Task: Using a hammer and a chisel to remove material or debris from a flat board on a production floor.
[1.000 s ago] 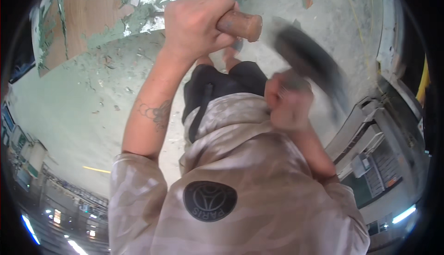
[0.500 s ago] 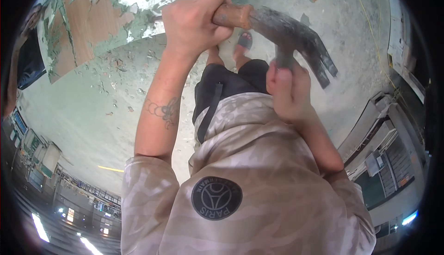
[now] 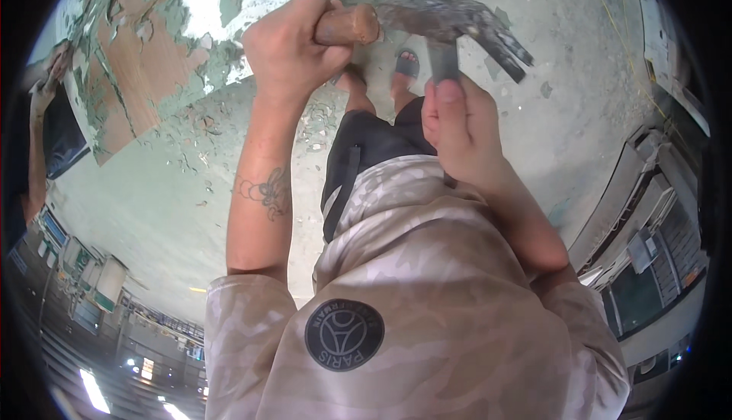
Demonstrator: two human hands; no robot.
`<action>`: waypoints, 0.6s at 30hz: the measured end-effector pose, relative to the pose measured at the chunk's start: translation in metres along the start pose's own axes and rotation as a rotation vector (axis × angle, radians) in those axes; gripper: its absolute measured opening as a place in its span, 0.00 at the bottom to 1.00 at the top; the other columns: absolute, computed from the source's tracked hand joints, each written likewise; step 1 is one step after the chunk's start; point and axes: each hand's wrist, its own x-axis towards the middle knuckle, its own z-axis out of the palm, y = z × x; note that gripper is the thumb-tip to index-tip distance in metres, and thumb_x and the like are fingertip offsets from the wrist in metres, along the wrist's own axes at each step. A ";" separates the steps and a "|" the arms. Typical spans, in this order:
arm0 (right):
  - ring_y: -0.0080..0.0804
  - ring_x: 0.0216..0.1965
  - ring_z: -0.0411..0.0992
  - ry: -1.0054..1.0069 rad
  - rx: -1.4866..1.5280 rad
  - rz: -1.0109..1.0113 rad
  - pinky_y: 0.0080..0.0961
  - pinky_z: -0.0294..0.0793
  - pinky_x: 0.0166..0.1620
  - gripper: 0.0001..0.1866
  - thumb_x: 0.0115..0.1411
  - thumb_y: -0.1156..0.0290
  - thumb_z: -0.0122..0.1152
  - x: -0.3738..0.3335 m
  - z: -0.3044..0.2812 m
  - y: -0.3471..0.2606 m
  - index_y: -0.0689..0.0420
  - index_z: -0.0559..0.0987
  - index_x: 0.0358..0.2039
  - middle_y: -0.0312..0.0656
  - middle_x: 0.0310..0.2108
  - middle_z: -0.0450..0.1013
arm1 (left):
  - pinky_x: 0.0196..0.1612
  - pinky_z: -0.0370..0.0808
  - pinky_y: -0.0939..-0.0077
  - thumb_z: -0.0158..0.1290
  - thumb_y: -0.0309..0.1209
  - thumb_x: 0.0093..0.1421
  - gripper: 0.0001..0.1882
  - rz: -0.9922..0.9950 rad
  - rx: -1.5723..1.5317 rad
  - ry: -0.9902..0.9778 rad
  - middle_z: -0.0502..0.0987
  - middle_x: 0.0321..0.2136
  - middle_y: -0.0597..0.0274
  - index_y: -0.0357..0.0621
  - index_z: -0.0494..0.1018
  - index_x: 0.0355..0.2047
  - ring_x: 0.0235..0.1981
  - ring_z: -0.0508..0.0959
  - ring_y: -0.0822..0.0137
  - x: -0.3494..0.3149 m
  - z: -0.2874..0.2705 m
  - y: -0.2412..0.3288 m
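My left hand (image 3: 286, 46) is closed around the wooden handle of a chisel (image 3: 347, 25), its round butt end pointing right; the blade is hidden behind the fist. My right hand (image 3: 463, 123) grips a claw hammer (image 3: 450, 20) by its shaft, just below the head, thumb lying along it. The hammer's striking face is close beside the chisel's butt, with a small gap between them; its claw points right and is smeared by motion. Beyond my left fist lies a board (image 3: 145, 77) with peeling green paint over brown wood and white patches.
Another person's hands (image 3: 52, 69) are at the board's left side, near a dark panel (image 3: 65, 134). Paint flakes (image 3: 202, 126) litter the concrete floor (image 3: 168, 199). My sandalled feet (image 3: 406, 65) stand below. A yellow cord (image 3: 610, 20) runs along the right; machinery (image 3: 640, 252) stands there.
Hammer and chisel have both shifted left and slightly up in the view, and the hammer's face now stands apart from the handle's butt. The other person's hands show more fully at the left.
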 end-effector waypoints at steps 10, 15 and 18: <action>0.16 0.20 0.59 0.072 0.219 -0.171 0.18 0.57 0.23 0.26 0.76 0.46 0.43 -0.006 0.010 0.012 0.57 0.68 0.31 0.29 0.18 0.60 | 0.23 0.73 0.68 0.65 0.30 0.42 0.08 -0.064 -0.017 -0.038 0.76 0.17 0.59 0.50 0.77 0.24 0.17 0.77 0.57 0.001 0.006 -0.001; 0.16 0.20 0.58 0.059 0.112 -0.046 0.18 0.57 0.23 0.24 0.77 0.50 0.41 -0.002 0.010 0.011 0.57 0.67 0.30 0.31 0.20 0.61 | 0.22 0.73 0.69 0.65 0.30 0.41 0.08 -0.063 0.017 -0.068 0.74 0.15 0.60 0.51 0.77 0.23 0.16 0.75 0.59 -0.003 0.005 0.000; 0.16 0.19 0.58 0.070 0.137 -0.089 0.18 0.56 0.22 0.25 0.77 0.51 0.40 0.000 0.012 0.014 0.58 0.67 0.29 0.30 0.21 0.62 | 0.22 0.72 0.69 0.65 0.31 0.41 0.08 -0.020 0.039 -0.066 0.73 0.15 0.61 0.51 0.77 0.23 0.15 0.74 0.59 0.000 0.006 -0.003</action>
